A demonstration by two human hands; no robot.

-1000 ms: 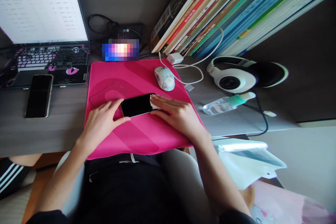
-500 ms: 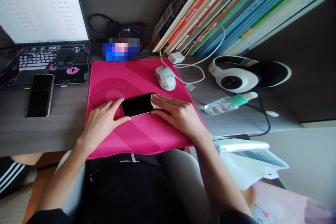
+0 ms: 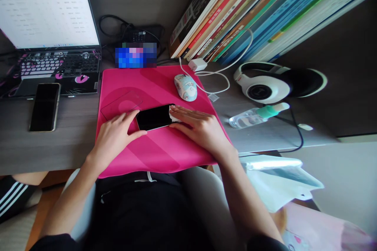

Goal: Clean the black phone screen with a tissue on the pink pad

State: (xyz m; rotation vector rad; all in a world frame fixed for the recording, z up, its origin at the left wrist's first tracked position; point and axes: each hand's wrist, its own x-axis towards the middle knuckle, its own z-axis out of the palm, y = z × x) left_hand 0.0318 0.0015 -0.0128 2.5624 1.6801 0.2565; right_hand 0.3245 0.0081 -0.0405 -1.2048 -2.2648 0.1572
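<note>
A black-screened smartphone (image 3: 153,117) lies face up on the pink desk mat (image 3: 165,149), slightly tilted to the view. My left hand (image 3: 116,131) grips its left end, thumb at the near corner and index finger at the far corner. On the phone's right end, my right hand (image 3: 198,125) presses a small white wipe (image 3: 173,114) under its closed fingers; most of the wipe is hidden. Just behind my left hand, a thin clear rectangular sheet (image 3: 122,104) rests on the mat. A patterned mouse (image 3: 185,87) sits beyond my right hand.
An open laptop (image 3: 59,66) and a second phone (image 3: 45,107) are at the left. To the right are a spray bottle (image 3: 250,116), white headphones (image 3: 265,84) and a charger (image 3: 197,64) with its cable. Books (image 3: 212,23) lean at the back. Another person's knee (image 3: 14,196) shows at lower left.
</note>
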